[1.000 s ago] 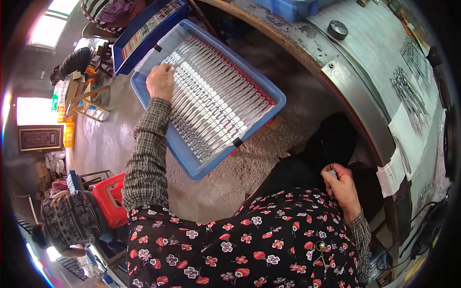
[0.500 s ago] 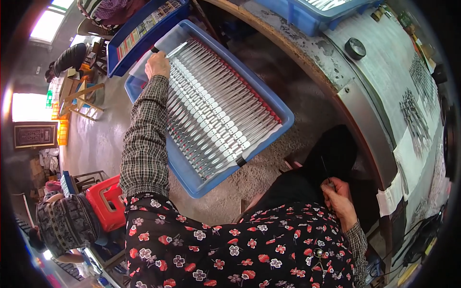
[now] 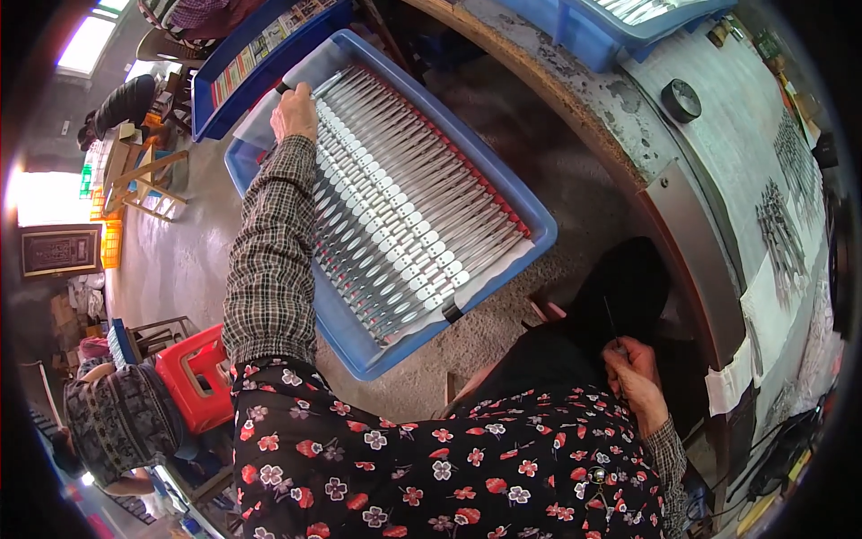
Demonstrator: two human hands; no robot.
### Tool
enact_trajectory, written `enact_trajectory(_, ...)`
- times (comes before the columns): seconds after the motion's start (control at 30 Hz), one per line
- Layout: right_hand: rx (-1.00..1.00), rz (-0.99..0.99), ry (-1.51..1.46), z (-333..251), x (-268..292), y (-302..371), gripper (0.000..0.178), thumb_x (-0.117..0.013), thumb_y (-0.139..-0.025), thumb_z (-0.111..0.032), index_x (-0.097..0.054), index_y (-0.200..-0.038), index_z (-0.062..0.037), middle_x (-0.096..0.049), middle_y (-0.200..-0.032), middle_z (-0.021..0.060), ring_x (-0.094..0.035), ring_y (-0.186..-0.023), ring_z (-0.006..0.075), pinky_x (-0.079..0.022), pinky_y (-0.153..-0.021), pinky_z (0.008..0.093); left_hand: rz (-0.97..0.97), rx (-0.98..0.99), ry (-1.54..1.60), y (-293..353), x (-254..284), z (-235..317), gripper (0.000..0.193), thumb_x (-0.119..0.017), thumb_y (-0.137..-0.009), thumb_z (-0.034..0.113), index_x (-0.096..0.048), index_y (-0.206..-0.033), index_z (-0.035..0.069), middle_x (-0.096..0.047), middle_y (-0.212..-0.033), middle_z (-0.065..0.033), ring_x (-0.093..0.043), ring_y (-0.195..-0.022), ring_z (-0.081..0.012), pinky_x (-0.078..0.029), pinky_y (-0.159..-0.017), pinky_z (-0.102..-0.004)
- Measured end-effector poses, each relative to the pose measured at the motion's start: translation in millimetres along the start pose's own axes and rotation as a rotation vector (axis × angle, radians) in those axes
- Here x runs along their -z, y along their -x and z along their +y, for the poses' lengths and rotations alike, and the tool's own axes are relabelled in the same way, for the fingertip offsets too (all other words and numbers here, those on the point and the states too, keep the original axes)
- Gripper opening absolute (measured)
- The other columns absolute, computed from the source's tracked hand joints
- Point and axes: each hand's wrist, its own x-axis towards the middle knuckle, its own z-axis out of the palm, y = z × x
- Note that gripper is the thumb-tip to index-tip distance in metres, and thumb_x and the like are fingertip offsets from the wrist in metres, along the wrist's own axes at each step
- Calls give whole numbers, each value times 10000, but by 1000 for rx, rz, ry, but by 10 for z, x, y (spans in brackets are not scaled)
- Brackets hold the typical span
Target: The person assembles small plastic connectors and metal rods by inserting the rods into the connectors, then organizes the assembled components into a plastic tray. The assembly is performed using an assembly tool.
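Note:
My left hand [image 3: 294, 113] reaches to the far left corner of a blue plastic bin [image 3: 543, 232]. Its fingers are closed around the near end of a slim silvery metal piece [image 3: 331, 83], at the far end of the row. Long rows of similar slim metal pieces [image 3: 417, 157] with white rounded parts fill the bin; their exact kind cannot be made out. Low on the right, by my lap, my right hand [image 3: 636, 370] is closed on a tool with a thin dark shaft [image 3: 610, 316] pointing up. Most of its handle is hidden in the fist.
A workbench [image 3: 691, 225] curves along the right, bearing a black round tape roll [image 3: 681, 101], heaped metal parts [image 3: 779, 229] and another blue bin [image 3: 588, 36]. A darker blue crate [image 3: 206, 99] adjoins the bin's far left. A red stool [image 3: 199, 377] and a seated person are at left.
The view has shifted slightly, so the bench and bin appear a little displaced. My left hand stays at the bin's far corner, and my right hand keeps the tool by my lap.

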Motion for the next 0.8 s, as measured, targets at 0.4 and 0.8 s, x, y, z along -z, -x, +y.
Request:
enact_trajectory(0.4,-16,-19,-70,-41,-12,35,103,-647,-923,-130,-619,-884,-39,-514,-599,-27,-449,-446,52,-334,-409,212,88,-240,-96,61,-39,-39,140,-541,-892,124,-625,-995,172,-593,-956,-153,-666,-868,-364,-534,-719,-474)
enact_trajectory(0.8,0,-5,-34,-128,24,22,103,-649,-919,-133,-628,-886,-38,-522,-609,-24,-460,-457,46,-334,-408,205,57,-117,-187,96,68,-46,131,-518,-921,148,-622,-1000,156,-626,-1001,-107,-685,-894,-337,-538,-719,-482)
